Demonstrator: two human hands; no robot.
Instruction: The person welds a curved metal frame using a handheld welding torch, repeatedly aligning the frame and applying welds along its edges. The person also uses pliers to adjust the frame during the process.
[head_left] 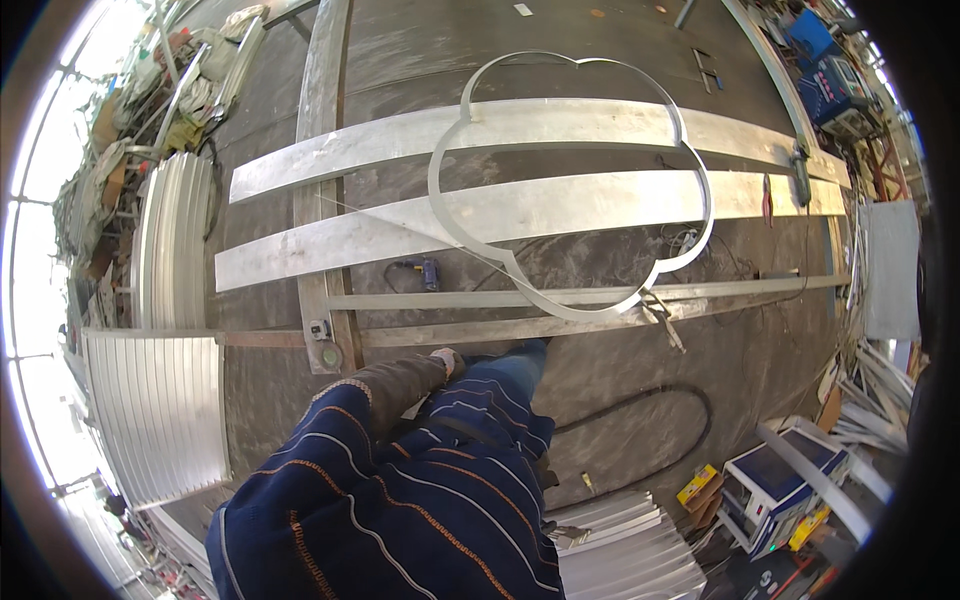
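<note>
My left hand (449, 361) is low in the middle, by the near rail (430, 335) and in front of my body. It is small and pale, seemingly gloved, and its fingers cannot be made out. My right hand does not show. Beyond the rail, a thin metal band bent into a lobed, flower-like outline (711, 205) rests across two wide flat metal bars (380, 215). Locking pliers (662, 318) sit at its near edge. A thin straight strip (400, 226) runs slantwise from the left bar towards the band.
A blue power tool (428, 273) lies between bar and rail. Red-handled pliers (767, 198) and a grinder-like tool (800, 177) rest at the right bar ends. A dark hose (710, 410) curves over the floor. Ribbed metal panels (155, 415) stand left; blue-white machine (785, 475) lower right.
</note>
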